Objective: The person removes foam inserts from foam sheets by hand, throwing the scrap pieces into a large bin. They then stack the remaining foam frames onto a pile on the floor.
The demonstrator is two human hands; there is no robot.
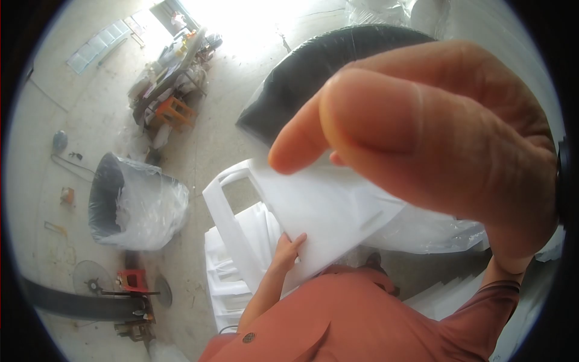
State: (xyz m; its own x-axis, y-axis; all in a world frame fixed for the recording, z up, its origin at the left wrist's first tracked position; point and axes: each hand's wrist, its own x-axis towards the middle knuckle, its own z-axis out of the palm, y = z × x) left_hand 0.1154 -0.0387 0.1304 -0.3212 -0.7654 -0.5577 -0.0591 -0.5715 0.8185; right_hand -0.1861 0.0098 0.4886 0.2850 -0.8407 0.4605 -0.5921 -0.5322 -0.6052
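Note:
My right hand (446, 127) is raised close to the camera at the upper right, its fingers curled and the thumb across them. Nothing shows between its fingers. Lower down, my left hand (288, 248) grips the edge of a white sheet-like piece (313, 205) with a cut-out opening near its left end; some of its fingers are hidden. Beneath and left of that piece lies a stack of similar white pieces (220, 259) with openings and folded edges.
Behind the white pieces is a large dark plastic-covered mass (301, 72). Clear plastic (422, 232) lies to the right. On the left stand a bin lined with clear plastic (154, 205), a fan (92, 283), a red stool (132, 280) and an orange stool (175, 111) by a cluttered table (172, 72).

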